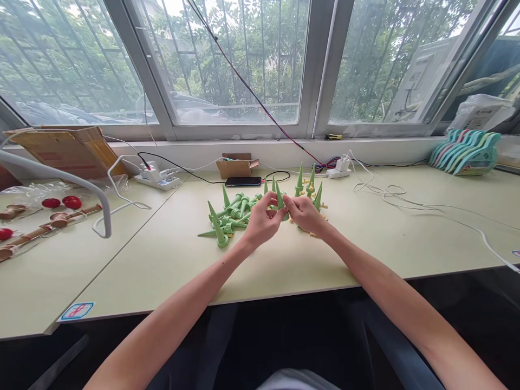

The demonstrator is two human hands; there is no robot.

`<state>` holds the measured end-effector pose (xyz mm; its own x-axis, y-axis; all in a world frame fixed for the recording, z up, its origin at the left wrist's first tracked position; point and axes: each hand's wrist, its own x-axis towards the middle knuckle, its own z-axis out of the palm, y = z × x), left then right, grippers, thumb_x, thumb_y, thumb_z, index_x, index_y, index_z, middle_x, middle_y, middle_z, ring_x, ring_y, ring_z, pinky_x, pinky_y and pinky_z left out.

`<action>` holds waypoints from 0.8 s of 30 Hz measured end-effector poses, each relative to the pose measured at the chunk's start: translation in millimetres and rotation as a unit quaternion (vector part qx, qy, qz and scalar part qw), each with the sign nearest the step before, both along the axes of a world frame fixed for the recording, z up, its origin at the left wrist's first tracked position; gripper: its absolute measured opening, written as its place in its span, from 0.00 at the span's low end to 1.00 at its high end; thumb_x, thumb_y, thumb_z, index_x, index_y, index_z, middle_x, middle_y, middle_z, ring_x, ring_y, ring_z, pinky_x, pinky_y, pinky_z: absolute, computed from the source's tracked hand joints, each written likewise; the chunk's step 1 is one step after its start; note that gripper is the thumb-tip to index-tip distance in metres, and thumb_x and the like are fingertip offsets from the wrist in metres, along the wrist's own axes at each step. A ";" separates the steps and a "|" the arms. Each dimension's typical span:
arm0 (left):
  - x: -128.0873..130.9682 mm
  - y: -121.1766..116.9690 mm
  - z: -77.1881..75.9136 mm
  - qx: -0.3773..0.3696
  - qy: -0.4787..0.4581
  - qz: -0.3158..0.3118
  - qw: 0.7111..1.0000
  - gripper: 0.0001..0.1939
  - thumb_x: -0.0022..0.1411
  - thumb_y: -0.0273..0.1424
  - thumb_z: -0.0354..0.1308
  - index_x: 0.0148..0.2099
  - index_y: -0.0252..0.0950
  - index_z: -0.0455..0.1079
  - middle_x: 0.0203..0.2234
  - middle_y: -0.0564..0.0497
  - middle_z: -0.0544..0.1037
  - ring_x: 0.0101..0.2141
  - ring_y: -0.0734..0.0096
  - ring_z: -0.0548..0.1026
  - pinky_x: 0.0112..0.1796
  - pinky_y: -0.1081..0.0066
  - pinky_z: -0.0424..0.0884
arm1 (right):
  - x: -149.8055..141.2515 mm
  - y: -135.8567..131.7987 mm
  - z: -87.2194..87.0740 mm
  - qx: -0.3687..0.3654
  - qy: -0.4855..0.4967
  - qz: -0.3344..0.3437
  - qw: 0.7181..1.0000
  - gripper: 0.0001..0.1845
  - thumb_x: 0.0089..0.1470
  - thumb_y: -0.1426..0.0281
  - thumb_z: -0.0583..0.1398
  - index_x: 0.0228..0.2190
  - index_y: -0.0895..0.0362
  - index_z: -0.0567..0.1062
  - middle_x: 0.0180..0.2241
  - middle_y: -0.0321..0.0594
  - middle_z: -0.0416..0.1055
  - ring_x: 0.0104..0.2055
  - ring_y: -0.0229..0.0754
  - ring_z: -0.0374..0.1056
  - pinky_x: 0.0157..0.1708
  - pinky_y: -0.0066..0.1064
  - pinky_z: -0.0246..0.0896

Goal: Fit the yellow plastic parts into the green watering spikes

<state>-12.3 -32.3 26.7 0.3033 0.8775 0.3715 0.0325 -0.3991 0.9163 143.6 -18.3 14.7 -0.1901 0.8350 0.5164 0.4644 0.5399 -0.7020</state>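
Observation:
Over the middle of the table, my left hand (263, 218) grips a green plant watering spike (279, 196) with its point upward. My right hand (305, 213) meets it from the other side, its fingers pinched at the same spike; anything small inside that pinch is hidden. Left of my hands lies a loose pile of green spikes (235, 214), some standing on their bases. Just behind my right hand, several spikes with small yellow valves (299, 181) stand upright, partly covered by the hand.
A phone (242, 182) and a small cardboard box (234, 167) lie behind the pile. White cables (400, 196) cross the right side. A power strip (158, 180), wooden toys with red balls (59, 219) and a grey curved bar (103, 206) are left. Turquoise hangers (467, 153) stand far right.

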 end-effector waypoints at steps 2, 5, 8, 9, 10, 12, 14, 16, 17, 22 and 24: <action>0.1 0.1 -0.2 0.004 0.003 0.001 1.000 0.12 0.55 0.32 0.65 0.37 0.38 0.64 0.33 0.53 0.71 0.15 0.89 0.59 0.15 0.79 0.50 | 0.3 0.0 -0.4 0.000 -0.002 0.000 1.000 0.35 0.60 0.42 0.45 0.15 0.55 0.55 0.14 0.32 0.51 0.19 0.32 0.48 0.21 0.30 0.43; 0.1 0.1 -0.3 0.012 0.011 0.000 1.000 0.12 0.56 0.33 0.64 0.37 0.38 0.63 0.33 0.53 0.71 0.15 0.89 0.59 0.15 0.79 0.51 | 0.5 0.1 -0.7 0.003 -0.005 0.001 1.000 0.35 0.60 0.42 0.45 0.15 0.55 0.55 0.14 0.32 0.51 0.19 0.33 0.48 0.21 0.30 0.43; 0.1 0.3 -0.4 0.018 0.018 -0.001 1.000 0.11 0.57 0.33 0.63 0.38 0.38 0.63 0.34 0.53 0.72 0.15 0.89 0.60 0.15 0.80 0.51 | 0.6 0.2 -0.8 0.004 -0.003 0.006 1.000 0.34 0.61 0.43 0.46 0.16 0.55 0.55 0.15 0.32 0.52 0.19 0.33 0.48 0.21 0.30 0.43; 0.0 0.6 -0.6 0.020 0.022 0.000 1.000 0.11 0.57 0.33 0.63 0.38 0.38 0.63 0.34 0.53 0.72 0.15 0.89 0.60 0.15 0.80 0.51 | 0.6 0.2 -0.8 0.003 -0.001 0.009 1.000 0.34 0.61 0.43 0.46 0.16 0.55 0.55 0.15 0.32 0.52 0.19 0.33 0.47 0.21 0.30 0.43; 0.0 1.1 -0.8 0.022 0.026 0.002 0.999 0.11 0.57 0.33 0.62 0.38 0.38 0.62 0.34 0.53 0.72 0.15 0.88 0.60 0.15 0.80 0.51 | 0.6 0.1 -0.8 0.002 0.000 0.010 1.000 0.34 0.61 0.43 0.46 0.16 0.55 0.55 0.15 0.32 0.52 0.19 0.33 0.47 0.21 0.30 0.43; -0.2 2.2 -1.5 0.025 0.037 0.005 0.999 0.11 0.58 0.34 0.62 0.38 0.38 0.61 0.34 0.53 0.72 0.15 0.88 0.60 0.15 0.80 0.52 | 0.5 -0.1 -0.6 0.001 0.002 0.011 1.000 0.34 0.61 0.42 0.46 0.16 0.55 0.55 0.15 0.32 0.51 0.19 0.32 0.47 0.21 0.29 0.43; -0.4 3.4 -2.2 0.027 0.044 0.006 0.999 0.11 0.58 0.34 0.61 0.38 0.38 0.61 0.35 0.54 0.71 0.15 0.89 0.60 0.15 0.80 0.53 | 0.4 -0.5 -0.2 -0.001 0.003 0.011 1.000 0.34 0.60 0.42 0.45 0.16 0.55 0.54 0.15 0.32 0.51 0.19 0.32 0.47 0.21 0.29 0.43; -0.5 4.1 -2.5 0.028 0.046 0.005 0.999 0.11 0.58 0.34 0.61 0.38 0.38 0.61 0.35 0.54 0.71 0.15 0.89 0.61 0.15 0.80 0.54 | 0.2 -0.9 0.3 -0.002 0.003 0.010 1.000 0.35 0.60 0.41 0.45 0.16 0.55 0.54 0.15 0.32 0.51 0.19 0.32 0.46 0.21 0.29 0.43; -0.4 4.2 -2.5 0.029 0.047 0.004 0.998 0.11 0.59 0.34 0.61 0.38 0.38 0.61 0.35 0.54 0.71 0.15 0.89 0.61 0.15 0.80 0.54 | 0.1 -1.1 0.4 -0.002 0.002 0.009 1.000 0.35 0.60 0.41 0.45 0.16 0.55 0.54 0.15 0.32 0.51 0.19 0.32 0.46 0.21 0.29 0.43; -0.2 3.0 -1.6 0.030 0.044 0.004 0.999 0.11 0.59 0.35 0.61 0.38 0.38 0.61 0.35 0.53 0.72 0.15 0.89 0.60 0.14 0.81 0.53 | 0.0 -1.2 0.6 -0.003 0.000 0.005 1.000 0.35 0.60 0.41 0.45 0.16 0.55 0.54 0.15 0.32 0.51 0.19 0.32 0.47 0.21 0.30 0.42; -0.2 2.5 -1.4 0.032 0.043 0.004 0.999 0.11 0.59 0.35 0.61 0.38 0.38 0.61 0.35 0.53 0.72 0.15 0.89 0.60 0.14 0.81 0.52 | -0.1 -1.1 0.6 -0.002 -0.001 0.003 1.000 0.35 0.60 0.41 0.45 0.16 0.55 0.55 0.14 0.32 0.51 0.19 0.32 0.47 0.21 0.30 0.42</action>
